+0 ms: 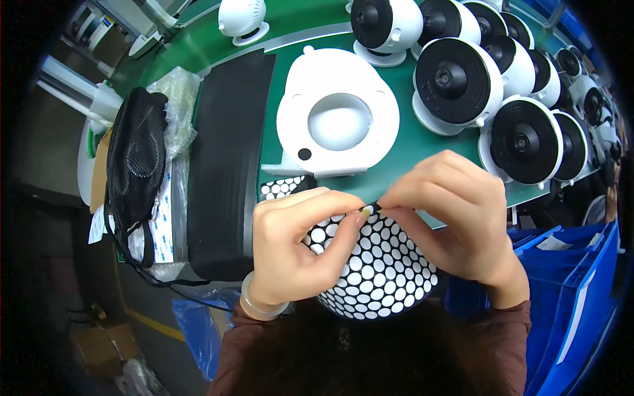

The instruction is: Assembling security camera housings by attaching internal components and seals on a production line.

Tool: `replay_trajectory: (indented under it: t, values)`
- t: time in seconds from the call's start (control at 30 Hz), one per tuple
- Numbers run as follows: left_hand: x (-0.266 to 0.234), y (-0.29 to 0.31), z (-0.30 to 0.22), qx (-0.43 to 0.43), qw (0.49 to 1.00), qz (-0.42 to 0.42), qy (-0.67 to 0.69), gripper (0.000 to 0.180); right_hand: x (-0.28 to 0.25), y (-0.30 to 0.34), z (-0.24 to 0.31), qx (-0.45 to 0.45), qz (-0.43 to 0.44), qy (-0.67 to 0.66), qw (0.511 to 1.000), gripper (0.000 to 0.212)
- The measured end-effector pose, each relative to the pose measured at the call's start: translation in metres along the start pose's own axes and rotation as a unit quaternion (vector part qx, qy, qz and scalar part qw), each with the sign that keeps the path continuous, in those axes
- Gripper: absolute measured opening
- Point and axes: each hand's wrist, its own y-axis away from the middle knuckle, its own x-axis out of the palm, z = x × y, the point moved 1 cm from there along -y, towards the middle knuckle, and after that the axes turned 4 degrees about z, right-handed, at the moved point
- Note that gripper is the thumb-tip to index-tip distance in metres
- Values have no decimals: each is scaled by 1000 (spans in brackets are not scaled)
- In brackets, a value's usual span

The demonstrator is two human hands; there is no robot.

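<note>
Both hands are at the top edge of a black sheet covered in white round dots [383,270], which bends down toward my body. My left hand [297,241] pinches that edge between thumb and forefinger. Just beside it, my right hand [456,221] pinches the same edge, its fingertips nearly meeting the left ones. Anything small between the fingertips is too small to make out. A smaller dotted piece [281,188] lies on the table behind my left hand. Beyond my hands sits a white rounded housing [297,86] with a wide round opening and one black dot on its front.
On the right stand several white round devices with black cone faces [456,79]; another white device [242,18] is at the back. Left are a stack of black sheets [228,152], a black mesh pouch [139,145] and bubble wrap [178,109]. Blue bins [561,290] stand at lower right.
</note>
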Motion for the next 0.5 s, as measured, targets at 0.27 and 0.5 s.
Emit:
replay_trajectory:
  t: [0.27, 0.5]
  values:
    - [-1, 2, 9, -84, 992, -21, 87, 8, 13, -4, -7, -50, -23, 23, 998, 21]
    - [-4, 3, 12, -76, 993, -22, 85, 8, 9, -9, -8, 1, 38, -48, 998, 21]
